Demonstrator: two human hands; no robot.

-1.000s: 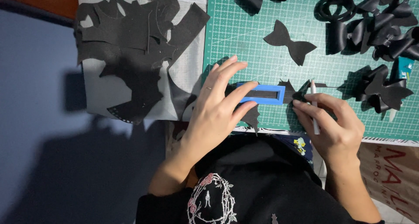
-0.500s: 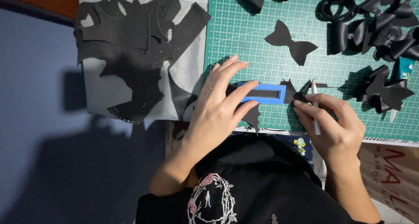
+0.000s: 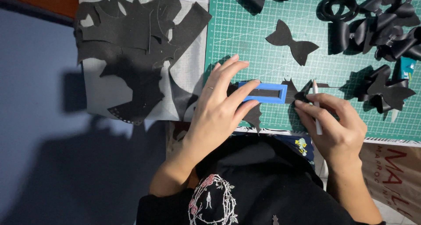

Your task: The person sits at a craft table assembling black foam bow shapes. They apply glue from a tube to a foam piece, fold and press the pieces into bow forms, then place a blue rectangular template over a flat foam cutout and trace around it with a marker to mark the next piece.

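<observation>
Left hand (image 3: 219, 109) flat, pressing blue frame (image 3: 263, 92) | right hand (image 3: 335, 124) pinching white pen (image 3: 315, 106) beside frame | frame might slip, line goes crooked.

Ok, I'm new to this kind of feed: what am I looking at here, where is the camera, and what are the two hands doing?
There is no machine here: these are a person's two bare hands, filmed from a camera worn on the head, looking straight down. The left hand presses a blue rectangular frame template flat onto a piece of black material on a green cutting mat. The right hand holds a slim white pen-like tool with its tip by the frame's right end. On the mat lie a flat black bow-shaped cutout and, top right, several finished black bows. To the left of the mat, a pile of black offcuts rests on a grey sheet.
</observation>
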